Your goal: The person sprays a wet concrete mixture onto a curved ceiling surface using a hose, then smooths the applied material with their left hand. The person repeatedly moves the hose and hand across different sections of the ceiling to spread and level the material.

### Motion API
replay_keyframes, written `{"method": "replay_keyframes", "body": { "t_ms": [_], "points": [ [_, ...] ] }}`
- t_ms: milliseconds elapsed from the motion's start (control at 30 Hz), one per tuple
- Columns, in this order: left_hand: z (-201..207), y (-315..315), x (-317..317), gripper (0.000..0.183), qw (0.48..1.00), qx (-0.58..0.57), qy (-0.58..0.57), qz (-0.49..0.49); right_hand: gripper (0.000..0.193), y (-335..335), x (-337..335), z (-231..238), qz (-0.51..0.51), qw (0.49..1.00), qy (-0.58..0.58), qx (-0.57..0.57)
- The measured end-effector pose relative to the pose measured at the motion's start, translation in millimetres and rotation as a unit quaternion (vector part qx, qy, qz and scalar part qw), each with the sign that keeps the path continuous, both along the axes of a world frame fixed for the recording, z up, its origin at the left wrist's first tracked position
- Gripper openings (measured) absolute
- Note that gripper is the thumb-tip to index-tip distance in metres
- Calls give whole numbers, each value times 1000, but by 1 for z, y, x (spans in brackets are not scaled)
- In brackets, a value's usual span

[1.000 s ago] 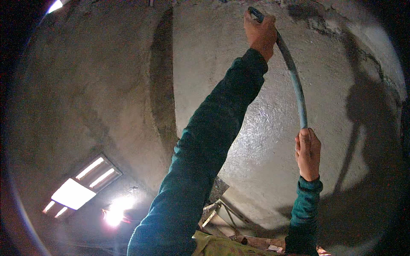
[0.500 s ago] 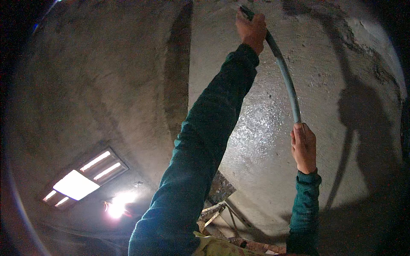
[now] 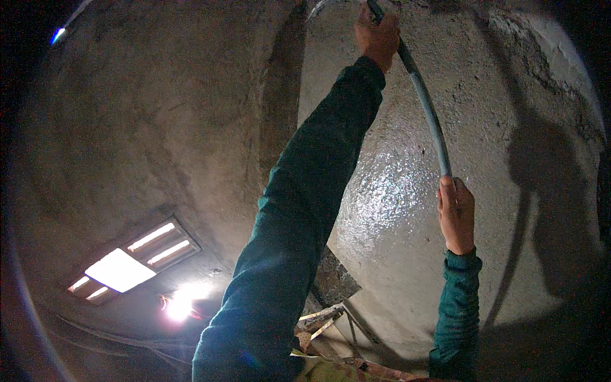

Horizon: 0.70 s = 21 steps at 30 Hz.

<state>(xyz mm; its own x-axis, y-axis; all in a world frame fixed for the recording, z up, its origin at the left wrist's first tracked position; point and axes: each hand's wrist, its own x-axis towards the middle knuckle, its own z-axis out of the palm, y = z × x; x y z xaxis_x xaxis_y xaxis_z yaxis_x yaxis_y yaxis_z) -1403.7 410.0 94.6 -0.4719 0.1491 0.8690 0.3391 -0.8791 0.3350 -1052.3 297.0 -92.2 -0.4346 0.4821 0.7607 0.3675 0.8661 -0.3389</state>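
The fingers of my left hand were wrapped round the upper end of a long grey-green bar, high in view; my right hand grasped its lower end, thumb pointing up along it. Over the last second both hands and the bar had shifted left across the wall, nearer the dark vertical band — a sideways pass over the surface, as I judge it, with the grip unchanged. Whether the bar touched the wall, I couldn't tell. The surface was grey and pitted, with a wet-looking shine mid-wall. Right, a broad shadow; lower left, a panel light and a glaring lamp — otherwise, a dim room.
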Motion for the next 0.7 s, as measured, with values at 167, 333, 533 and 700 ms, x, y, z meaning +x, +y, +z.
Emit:
{"method": "replay_keyframes", "body": {
  "t_ms": [167,333,533,700],
  "points": [
    [-5,24,-36,62,943,-26,-60,-326,59,3,-11,2,-27,994,-27,107],
    [12,12,6,64,997,-18,-26,-71,60,6,0,-3,3,998,24,-52],
    [33,-70,28,52,982,-98,101,-128,45,11,7,2,-32,993,-34,112],
    [57,-90,-8,36,940,-335,60,23,19,-11,5,13,-132,928,-225,266]
  ]
}}
